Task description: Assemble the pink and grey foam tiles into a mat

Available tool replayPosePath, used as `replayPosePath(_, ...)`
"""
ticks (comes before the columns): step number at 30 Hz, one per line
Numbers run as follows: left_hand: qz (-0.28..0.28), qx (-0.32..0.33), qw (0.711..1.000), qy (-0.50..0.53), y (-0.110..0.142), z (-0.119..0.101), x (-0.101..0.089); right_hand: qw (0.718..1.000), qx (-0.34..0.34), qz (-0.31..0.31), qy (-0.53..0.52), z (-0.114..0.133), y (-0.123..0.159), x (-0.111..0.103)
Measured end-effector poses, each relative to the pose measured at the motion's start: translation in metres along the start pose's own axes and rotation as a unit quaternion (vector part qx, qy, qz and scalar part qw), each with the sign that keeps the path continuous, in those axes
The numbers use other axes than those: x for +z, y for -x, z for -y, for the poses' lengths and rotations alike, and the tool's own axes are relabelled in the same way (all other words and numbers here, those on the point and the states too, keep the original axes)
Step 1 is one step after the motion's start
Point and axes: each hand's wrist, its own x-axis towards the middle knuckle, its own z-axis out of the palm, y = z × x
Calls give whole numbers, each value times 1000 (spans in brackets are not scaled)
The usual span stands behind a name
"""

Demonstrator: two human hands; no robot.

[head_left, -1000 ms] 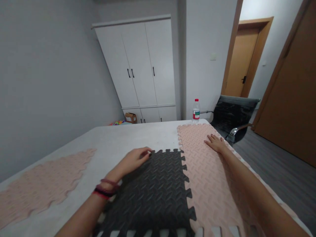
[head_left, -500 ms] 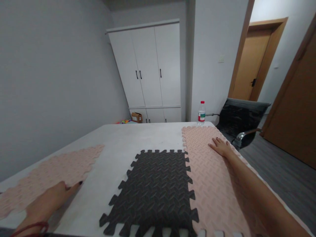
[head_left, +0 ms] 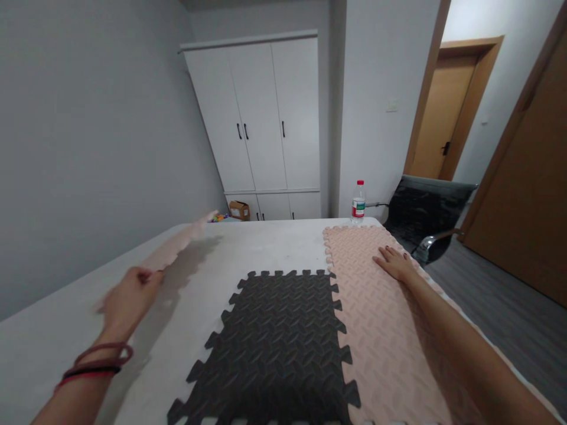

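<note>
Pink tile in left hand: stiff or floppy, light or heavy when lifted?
Probably light: the left hand alone holds the pink tile off the table by its edge. Likely semi-stiff: the far end juts out without obvious droop. Thin and broad, so it may flex if swung fast.

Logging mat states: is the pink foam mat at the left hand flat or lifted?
Lifted: the left hand holds the pink foam mat tilted above its shadow.

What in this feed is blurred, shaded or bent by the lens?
Head view: the raised pink tile is smeared, likely by motion, and casts a soft shadow on the white table; the right forearm shades the flat pink mat; the black tile darkens at its near end; the cabinet looks skewed, apparently wide-lens distortion.
</note>
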Motion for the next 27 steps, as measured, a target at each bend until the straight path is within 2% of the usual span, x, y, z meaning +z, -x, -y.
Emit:
replayPosePath(2, 13, 55, 998, 41, -7, -34, 14, 1000, 0, -2, -1, 1, 1, -1)
replayPosePath(6, 102, 199, 968, 116, -3, -98, 56, 1000, -1, -12, -3, 2, 3, -4)
replayPosePath(8, 140, 244, 951, 128, 5, -123, 78, 1000, -4, -17, -4, 2, 4, -4)
replayPosePath(10, 168, 266, 941, 124, 13, -138, 99, 1000, -7, -20, -4, 2, 4, -4)
replayPosePath(13, 192, 275, 936, 103, 20, -145, 121, 1000, -8, -23, -5, 2, 2, -3)
replayPosePath(15, 206, 289, 930, 94, 21, -141, 129, 1000, -8, -22, -7, 1, 1, -3)
replayPosePath(21, 217, 357, 901, 117, 17, -125, 128, 1000, -8, -20, -14, 0, 0, -2)
replayPosePath(27, 192, 378, 899, 111, 16, -121, 132, 1000, -3, -18, -19, 1, 2, -4)
